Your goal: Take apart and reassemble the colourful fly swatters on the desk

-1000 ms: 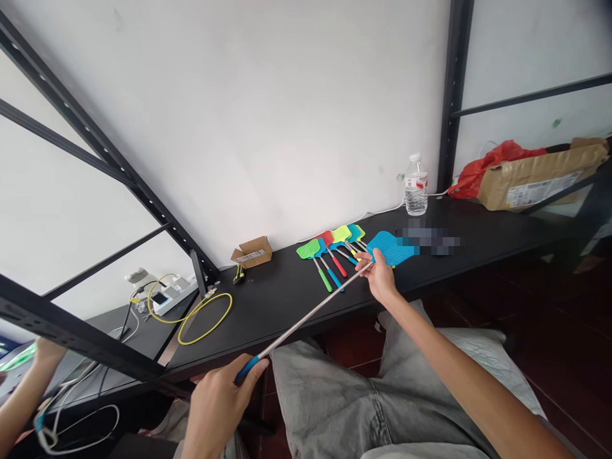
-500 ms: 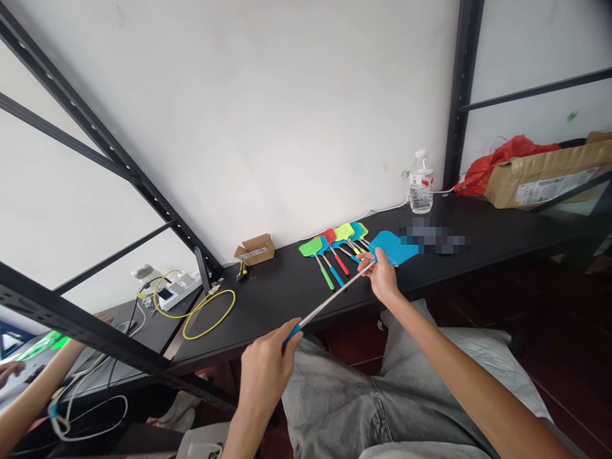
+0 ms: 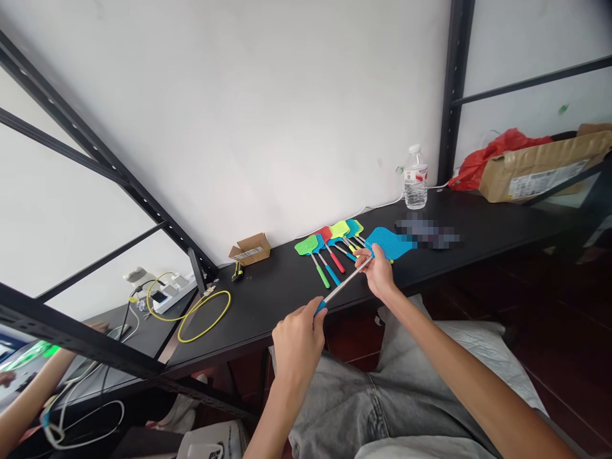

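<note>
The blue swatter [image 3: 391,243] slants between the person's two hands, its mesh head just beyond the right hand and its handle in the left. The left hand [image 3: 299,336] is clamped around the blue grip, just off the front edge of the tabletop [image 3: 268,299]; the right hand [image 3: 381,275] pinches the metal shaft just below the head. The hands are apart, bare shaft between them. Whether the head touches the tabletop, I can't tell.

Beside it, a fanned row of swatters [image 3: 306,246] lies toward the back edge, in green, blue, red and yellow. Behind, near the wall, stands a bottle [image 3: 415,185] with a red-and-white label, too small to read. Toward the right end, a cardboard carton [image 3: 545,171] carries a white printed label, also unreadable. Left of the swatters sits a small open box [image 3: 252,250] with a printed label, its words unclear.
</note>
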A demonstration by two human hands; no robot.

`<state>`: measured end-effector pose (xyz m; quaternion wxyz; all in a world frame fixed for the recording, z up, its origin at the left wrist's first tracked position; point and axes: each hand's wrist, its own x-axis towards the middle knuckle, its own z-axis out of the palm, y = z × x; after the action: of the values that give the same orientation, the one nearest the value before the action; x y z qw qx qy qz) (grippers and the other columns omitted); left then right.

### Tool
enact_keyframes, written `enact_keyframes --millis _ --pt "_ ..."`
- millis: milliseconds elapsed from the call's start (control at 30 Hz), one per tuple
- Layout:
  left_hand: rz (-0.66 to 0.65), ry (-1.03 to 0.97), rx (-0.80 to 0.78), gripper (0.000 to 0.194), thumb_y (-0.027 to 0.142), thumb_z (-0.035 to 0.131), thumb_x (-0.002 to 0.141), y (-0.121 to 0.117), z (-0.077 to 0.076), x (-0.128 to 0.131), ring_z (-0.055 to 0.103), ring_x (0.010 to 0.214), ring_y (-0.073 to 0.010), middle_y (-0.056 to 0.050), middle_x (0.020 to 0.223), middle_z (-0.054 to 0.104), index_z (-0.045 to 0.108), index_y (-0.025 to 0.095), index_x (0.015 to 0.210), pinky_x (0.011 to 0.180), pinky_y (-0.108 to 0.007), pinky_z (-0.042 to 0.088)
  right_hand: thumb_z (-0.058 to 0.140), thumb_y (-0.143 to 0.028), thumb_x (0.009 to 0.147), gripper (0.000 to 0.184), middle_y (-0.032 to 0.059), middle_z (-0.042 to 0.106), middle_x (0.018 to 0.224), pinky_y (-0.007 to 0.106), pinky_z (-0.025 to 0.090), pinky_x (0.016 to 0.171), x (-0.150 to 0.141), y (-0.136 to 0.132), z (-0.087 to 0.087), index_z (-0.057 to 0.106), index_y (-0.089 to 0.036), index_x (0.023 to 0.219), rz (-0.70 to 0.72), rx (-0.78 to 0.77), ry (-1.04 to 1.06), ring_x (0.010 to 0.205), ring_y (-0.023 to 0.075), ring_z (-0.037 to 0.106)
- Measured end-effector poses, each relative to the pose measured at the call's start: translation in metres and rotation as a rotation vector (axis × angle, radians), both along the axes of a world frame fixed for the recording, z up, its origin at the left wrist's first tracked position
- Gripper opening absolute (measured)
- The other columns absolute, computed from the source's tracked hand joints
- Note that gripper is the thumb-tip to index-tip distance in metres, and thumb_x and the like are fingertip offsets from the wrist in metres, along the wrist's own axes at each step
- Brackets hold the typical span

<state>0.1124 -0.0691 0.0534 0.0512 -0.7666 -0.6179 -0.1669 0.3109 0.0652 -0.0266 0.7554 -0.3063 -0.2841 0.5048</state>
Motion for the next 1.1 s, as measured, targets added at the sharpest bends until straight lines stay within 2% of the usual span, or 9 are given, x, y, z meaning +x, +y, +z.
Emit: enact_keyframes --millis 300,600,700,833,1000,1100 --pt "0.011 0.040 0.011 0.025 0.034 0.047 0.097 0.014 0.004 0.033 0.064 0.067 -0.0182 -0.006 0.078 0.070 0.068 0.028 0.110 0.056 -0.026 0.027 0.047 -0.067 0.083 0.051 0.0039 0.059 0.055 0.031 0.038 0.053 0.000 0.000 -0.001 0.064 -0.021 0.069 0.015 -0.018 -0.017 0.049 0.0154 0.051" --pt "-0.017 0.039 0.035 0.026 0.032 0.046 0.097 0.039 -0.005 0.078 0.066 0.070 -0.0217 -0.010 0.079 0.070 0.067 0.025 0.110 0.062 -0.027 0.032 0.047 -0.066 0.084 0.051 0.0031 0.057 0.053 0.030 0.039 0.051 0.000 -0.004 0.004 0.065 -0.021 0.066 0.017 -0.009 0.008 0.049 0.0146 0.050" --pt "-0.015 0.018 -0.001 0.029 0.033 0.044 0.098 0.043 -0.009 0.075 0.066 0.071 -0.0220 -0.011 0.080 0.070 0.066 0.025 0.115 0.063 -0.026 0.033 0.045 -0.067 0.085 0.054 0.0030 0.057 0.053 0.030 0.039 0.050 0.000 -0.003 0.004 0.065 -0.021 0.066 0.020 0.002 -0.017 0.048 0.0141 0.049" --pt "-0.054 -0.058 -0.088 0.033 0.039 0.040 0.099 0.047 -0.018 0.057 0.065 0.073 -0.0210 -0.009 0.082 0.069 0.063 0.026 0.118 0.061 -0.024 0.032 0.046 -0.067 0.086 0.054 0.0035 0.061 0.055 0.029 0.038 0.050 -0.005 -0.006 0.004 0.067 -0.020 0.072 0.042 0.052 -0.126 0.047 0.0137 0.050" --pt "-0.245 -0.289 -0.176 0.033 0.044 0.037 0.098 0.049 -0.034 0.046 0.055 0.064 -0.0161 -0.002 0.069 0.058 0.062 0.022 0.099 0.060 -0.022 0.031 0.048 -0.067 0.087 0.053 0.0048 0.067 0.063 0.026 0.039 0.051 -0.008 -0.014 0.009 0.072 -0.020 0.085 0.247 0.129 -0.204 0.054 0.0141 0.055" --pt "-0.285 -0.467 -0.160 0.036 0.046 0.036 0.098 0.050 -0.038 0.046 0.046 0.059 -0.0131 0.002 0.064 0.050 0.061 0.020 0.093 0.059 -0.022 0.030 0.050 -0.067 0.086 0.053 0.0062 0.070 0.070 0.025 0.040 0.052 -0.007 -0.016 0.012 0.073 -0.019 0.094 0.370 0.148 -0.211 0.057 0.0138 0.058"
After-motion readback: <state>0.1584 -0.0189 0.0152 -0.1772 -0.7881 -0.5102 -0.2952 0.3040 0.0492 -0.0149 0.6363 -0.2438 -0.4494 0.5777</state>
